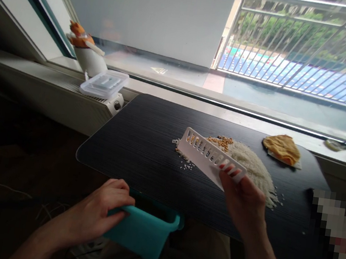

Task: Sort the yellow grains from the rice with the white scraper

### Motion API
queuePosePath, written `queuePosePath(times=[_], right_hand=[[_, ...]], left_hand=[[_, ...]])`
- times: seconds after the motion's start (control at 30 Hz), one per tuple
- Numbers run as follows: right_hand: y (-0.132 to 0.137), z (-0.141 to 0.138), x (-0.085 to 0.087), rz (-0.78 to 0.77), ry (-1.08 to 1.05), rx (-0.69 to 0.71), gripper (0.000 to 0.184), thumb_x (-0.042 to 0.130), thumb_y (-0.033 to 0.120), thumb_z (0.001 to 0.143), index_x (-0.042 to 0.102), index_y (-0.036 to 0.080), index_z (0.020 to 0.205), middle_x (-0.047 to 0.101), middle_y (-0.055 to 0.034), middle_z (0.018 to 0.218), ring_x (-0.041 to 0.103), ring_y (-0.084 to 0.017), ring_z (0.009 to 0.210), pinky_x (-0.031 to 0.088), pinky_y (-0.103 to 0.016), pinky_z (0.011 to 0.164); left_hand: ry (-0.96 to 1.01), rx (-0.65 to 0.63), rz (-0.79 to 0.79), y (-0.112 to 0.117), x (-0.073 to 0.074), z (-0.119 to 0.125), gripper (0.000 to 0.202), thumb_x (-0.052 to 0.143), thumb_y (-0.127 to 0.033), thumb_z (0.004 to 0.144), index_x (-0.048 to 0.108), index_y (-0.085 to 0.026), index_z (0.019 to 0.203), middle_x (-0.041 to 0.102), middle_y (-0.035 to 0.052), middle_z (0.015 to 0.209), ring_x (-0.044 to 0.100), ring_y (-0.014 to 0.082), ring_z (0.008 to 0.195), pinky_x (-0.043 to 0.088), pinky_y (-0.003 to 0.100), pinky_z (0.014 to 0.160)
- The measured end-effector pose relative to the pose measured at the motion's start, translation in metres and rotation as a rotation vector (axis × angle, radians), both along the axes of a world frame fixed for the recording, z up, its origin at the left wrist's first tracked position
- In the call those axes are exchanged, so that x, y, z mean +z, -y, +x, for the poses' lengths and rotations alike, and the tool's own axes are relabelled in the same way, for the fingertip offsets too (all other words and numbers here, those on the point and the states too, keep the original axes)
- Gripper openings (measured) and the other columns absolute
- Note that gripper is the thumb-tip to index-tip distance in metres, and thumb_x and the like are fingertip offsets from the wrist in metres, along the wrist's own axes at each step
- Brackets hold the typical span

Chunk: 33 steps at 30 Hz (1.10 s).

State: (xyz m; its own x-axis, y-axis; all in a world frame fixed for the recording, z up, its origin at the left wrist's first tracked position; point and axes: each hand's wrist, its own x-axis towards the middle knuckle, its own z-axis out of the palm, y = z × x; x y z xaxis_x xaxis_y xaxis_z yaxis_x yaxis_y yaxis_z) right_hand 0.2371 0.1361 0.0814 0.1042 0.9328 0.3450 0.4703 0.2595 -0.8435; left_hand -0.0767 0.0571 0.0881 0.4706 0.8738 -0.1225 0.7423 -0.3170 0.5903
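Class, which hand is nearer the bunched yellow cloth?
Right. The right hand is short of the cloth and slightly left; the left hand, on the rectangular teal plastic bin, is farther left.

The white slotted plastic strip (204, 162) is smoothly finished; the black rectangular tabletop (135, 141) is finely wood-grained.

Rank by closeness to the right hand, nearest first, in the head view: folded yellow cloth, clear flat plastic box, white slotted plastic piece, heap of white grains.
1. White slotted plastic piece, held by the right hand.
2. Heap of white grains, just beyond the hand.
3. Folded yellow cloth, beyond the heap, right.
4. Clear flat plastic box, far left.
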Motion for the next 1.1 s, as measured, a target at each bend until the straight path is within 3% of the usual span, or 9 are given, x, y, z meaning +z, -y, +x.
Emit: queuePosePath(times=[0.13, 0.27, 0.5, 0.77, 0.97, 1.1], right_hand=[[-0.015, -0.010, 0.009, -0.002, 0.046, 0.049, 0.017, 0.062, 0.029, 0.085, 0.073, 0.020, 0.092, 0.076, -0.0037, 0.084, 0.071, -0.019, 0.074, 0.056, -0.028, 0.067], [-0.013, -0.009, 0.015, -0.004, 0.091, 0.062, 0.016, 0.062, 0.028, 0.084, 0.073, 0.019, 0.090, 0.076, -0.0033, 0.081, 0.071, -0.018, 0.071, 0.056, -0.027, 0.064], [-0.009, -0.006, 0.016, 0.025, 0.073, 0.059, 0.015, 0.062, 0.027, 0.084, 0.074, 0.021, 0.091, 0.075, -0.0026, 0.082, 0.070, -0.017, 0.071, 0.054, -0.025, 0.064], [-0.019, -0.022, 0.015, -0.049, 0.090, 0.194, 0.020, 0.058, 0.032, 0.088, 0.073, 0.019, 0.091, 0.073, -0.0020, 0.080, 0.067, -0.016, 0.070, 0.054, -0.024, 0.063], [0.002, -0.012, 0.009, -0.096, 0.070, 0.332, 0.018, 0.059, 0.030, 0.087, 0.073, 0.020, 0.091, 0.075, -0.0031, 0.085, 0.070, -0.019, 0.076, 0.056, -0.025, 0.068], [0.022, 0.000, 0.001, -0.238, 0.050, 0.468, 0.019, 0.059, 0.030, 0.087, 0.074, 0.020, 0.095, 0.076, -0.0042, 0.086, 0.070, -0.019, 0.073, 0.057, -0.024, 0.066]], left_hand=[[0.003, 0.010, -0.004, 0.000, 0.002, 0.001, 0.026, 0.050, -0.006, 0.082, 0.068, -0.021, 0.093, 0.066, 0.0020, 0.088, 0.054, 0.0204, 0.097, 0.045, 0.029, 0.084], [0.014, 0.009, 0.010, 0.000, 0.001, 0.001, 0.026, 0.050, -0.006, 0.082, 0.068, -0.022, 0.093, 0.067, 0.0015, 0.086, 0.056, 0.0202, 0.096, 0.045, 0.029, 0.083], [0.015, -0.012, -0.009, -0.001, -0.001, 0.001, 0.024, 0.050, -0.006, 0.084, 0.067, -0.020, 0.093, 0.066, 0.0014, 0.087, 0.054, 0.0198, 0.097, 0.043, 0.031, 0.088], [0.002, 0.032, 0.008, 0.005, -0.003, -0.004, 0.025, 0.051, -0.008, 0.084, 0.068, -0.021, 0.096, 0.067, 0.0026, 0.092, 0.053, 0.0214, 0.105, 0.044, 0.031, 0.090], [0.001, 0.047, 0.031, 0.003, 0.000, -0.006, 0.021, 0.052, -0.010, 0.084, 0.068, -0.021, 0.091, 0.066, 0.0037, 0.091, 0.056, 0.0213, 0.099, 0.046, 0.030, 0.087], [0.005, 0.073, -0.012, 0.001, 0.003, -0.005, 0.021, 0.050, -0.009, 0.082, 0.067, -0.021, 0.088, 0.062, 0.0029, 0.090, 0.056, 0.0192, 0.090, 0.047, 0.028, 0.079]])
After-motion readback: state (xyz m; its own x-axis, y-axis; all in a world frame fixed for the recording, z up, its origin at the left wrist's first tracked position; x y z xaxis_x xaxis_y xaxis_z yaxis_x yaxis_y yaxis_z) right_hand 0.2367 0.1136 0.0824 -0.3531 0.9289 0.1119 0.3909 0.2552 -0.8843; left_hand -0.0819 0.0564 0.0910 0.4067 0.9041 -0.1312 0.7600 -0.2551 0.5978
